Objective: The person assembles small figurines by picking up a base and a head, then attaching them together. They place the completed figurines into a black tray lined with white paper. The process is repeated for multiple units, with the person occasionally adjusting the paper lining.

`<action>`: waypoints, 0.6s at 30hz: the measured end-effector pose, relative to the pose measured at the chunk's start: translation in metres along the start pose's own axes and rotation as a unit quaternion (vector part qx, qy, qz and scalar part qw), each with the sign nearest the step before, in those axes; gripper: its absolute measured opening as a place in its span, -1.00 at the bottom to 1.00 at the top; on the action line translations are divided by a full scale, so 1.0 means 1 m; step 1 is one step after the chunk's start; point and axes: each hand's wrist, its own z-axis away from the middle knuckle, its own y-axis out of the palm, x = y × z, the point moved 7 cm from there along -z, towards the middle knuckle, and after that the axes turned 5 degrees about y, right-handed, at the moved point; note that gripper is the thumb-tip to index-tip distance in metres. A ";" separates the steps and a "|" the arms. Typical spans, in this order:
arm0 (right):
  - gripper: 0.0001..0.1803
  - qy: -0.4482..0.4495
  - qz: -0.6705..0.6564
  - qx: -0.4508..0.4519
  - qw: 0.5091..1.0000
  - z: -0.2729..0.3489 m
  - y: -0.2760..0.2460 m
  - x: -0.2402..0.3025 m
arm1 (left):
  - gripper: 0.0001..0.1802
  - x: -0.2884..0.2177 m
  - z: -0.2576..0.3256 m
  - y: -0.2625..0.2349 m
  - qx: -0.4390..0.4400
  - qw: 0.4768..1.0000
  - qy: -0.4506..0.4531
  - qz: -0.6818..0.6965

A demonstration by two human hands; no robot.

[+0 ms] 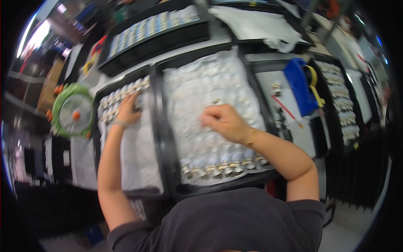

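My left hand (129,110) reaches over the left tray (156,138), its thumb apart from the fingers. Its fingertips are at rows of small metal parts with pale, rounded ends (121,95), and I see nothing clearly held. My right hand (226,122), blurred, hovers above the middle tray (168,168) with its fingers curled closed. Whatever they may hold is hidden. Just beyond its knuckles shows one small metal part (217,101). A row of similar parts (218,168) stands along that tray's near side, on a white padded sheet (189,113).
At the left stands a green fan (75,112). To the right, a blue bin (301,86), yellow-handled tool (315,86) and red stick (287,111) lie on a pale surface. More filled trays (342,101) sit far right, another (153,31) at the back beside white sheeting (258,25).
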 end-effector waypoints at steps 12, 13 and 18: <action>-0.74 -0.165 0.054 -0.082 0.981 0.021 0.002 0.029 | -0.50 -0.210 -0.016 0.000 -0.030 0.971 0.226 0.069; -0.76 -0.262 0.051 -0.147 0.952 0.029 -0.001 0.044 | -0.54 -0.206 -0.009 0.041 0.011 0.946 0.227 0.233; -0.77 -0.249 0.012 -0.146 0.957 0.034 -0.001 0.048 | -0.60 -0.361 0.005 0.058 0.117 0.877 0.461 0.071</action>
